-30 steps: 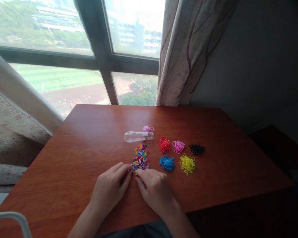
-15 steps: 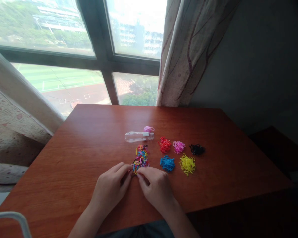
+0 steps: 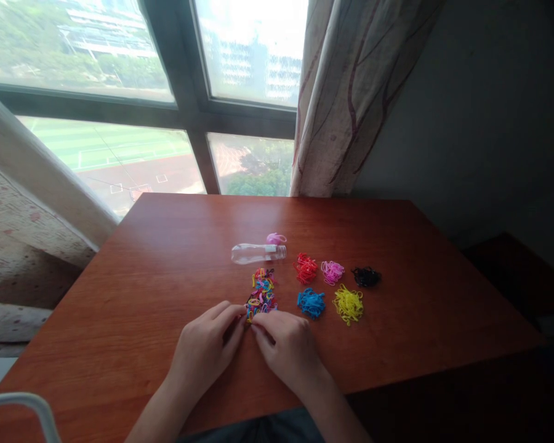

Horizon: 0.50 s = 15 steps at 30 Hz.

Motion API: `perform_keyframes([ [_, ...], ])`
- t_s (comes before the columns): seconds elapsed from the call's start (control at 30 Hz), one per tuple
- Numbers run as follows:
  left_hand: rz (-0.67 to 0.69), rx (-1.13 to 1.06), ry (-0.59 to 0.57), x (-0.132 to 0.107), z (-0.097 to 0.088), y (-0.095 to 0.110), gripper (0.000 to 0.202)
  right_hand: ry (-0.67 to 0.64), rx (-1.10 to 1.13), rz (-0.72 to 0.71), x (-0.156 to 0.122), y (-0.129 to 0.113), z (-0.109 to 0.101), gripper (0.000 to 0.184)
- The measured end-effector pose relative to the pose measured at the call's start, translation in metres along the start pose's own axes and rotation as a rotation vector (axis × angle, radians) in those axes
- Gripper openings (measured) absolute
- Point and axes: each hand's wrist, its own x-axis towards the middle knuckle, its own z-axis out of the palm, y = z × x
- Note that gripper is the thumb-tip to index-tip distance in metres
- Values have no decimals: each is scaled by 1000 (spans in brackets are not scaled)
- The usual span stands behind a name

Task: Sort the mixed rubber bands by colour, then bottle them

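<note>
A mixed pile of small coloured rubber bands (image 3: 262,298) lies on the table in front of me. At its near left edge is my left hand (image 3: 210,341), thumb and fingers drawn together. My right hand (image 3: 289,344) meets the pile's near right edge with thumb and forefinger pinched. The two sets of fingertips almost touch, and whatever is between them is too small to make out. To the right lie sorted heaps of bands: red (image 3: 305,269), pink (image 3: 332,272), black (image 3: 366,277), blue (image 3: 311,303) and yellow (image 3: 348,304).
Beyond the pile a clear plastic bottle (image 3: 252,253) lies on its side, with a pinkish-purple looped item (image 3: 276,238) behind its neck. The brown table (image 3: 166,246) reaches a window with curtains (image 3: 341,111). A pale curved bar (image 3: 28,400) stands at the lower left.
My right fingertips have shifted slightly left, closer to my left fingertips. The left hand, bottle and sorted heaps stay put.
</note>
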Motion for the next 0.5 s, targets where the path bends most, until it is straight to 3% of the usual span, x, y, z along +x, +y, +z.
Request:
perform_keyframes([
  [0.23,10,-8,13,0,1,-2,15,202,142,1,-9,2,-10,15],
  [0.5,29,4,31,2,1,-1,16,427,-49,100,-32,38,-56,15],
])
